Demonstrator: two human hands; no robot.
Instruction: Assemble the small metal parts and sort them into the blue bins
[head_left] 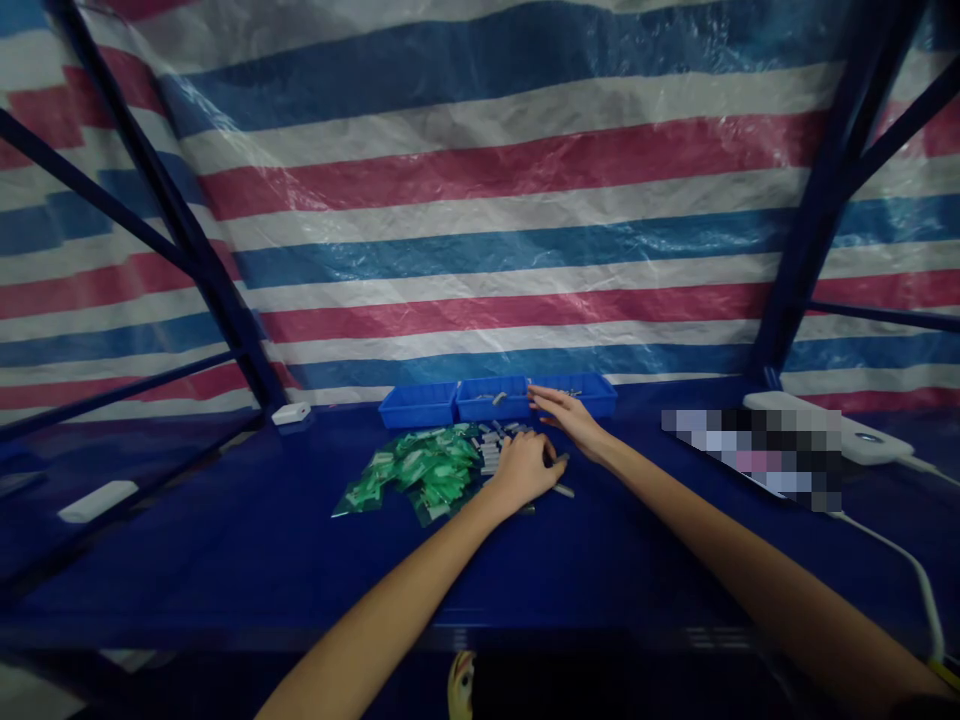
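Three blue plastic bins (418, 412) stand in a row along the back of a dark blue tabletop (585, 570), as the head view shows. Their position appears chosen to keep them within reach while leaving the front surface free for the hands. Small parts are visible in the middle bin (487, 411) and the right-hand bin (607, 405).

Nearer the person, a heap of green-marked clear packets (431, 468) lies loose. Small pale strips (490, 458) lie at its right side, partly screened by the left hand (523, 470); the spread presumably makes single pieces easier to pick out.

The left hand is low over the tabletop with fingers curled. A small grey piece (561, 461) shows by its fingertips; whether it is gripped cannot be determined. One loose strip (564, 491) lies just beside.

The right hand (574, 415) is open, fingers extended, at the join of the middle and right-hand bins. Contact with either cannot be confirmed.

A white power bank (892, 448) lies well to the right, apparently kept clear of the hands.
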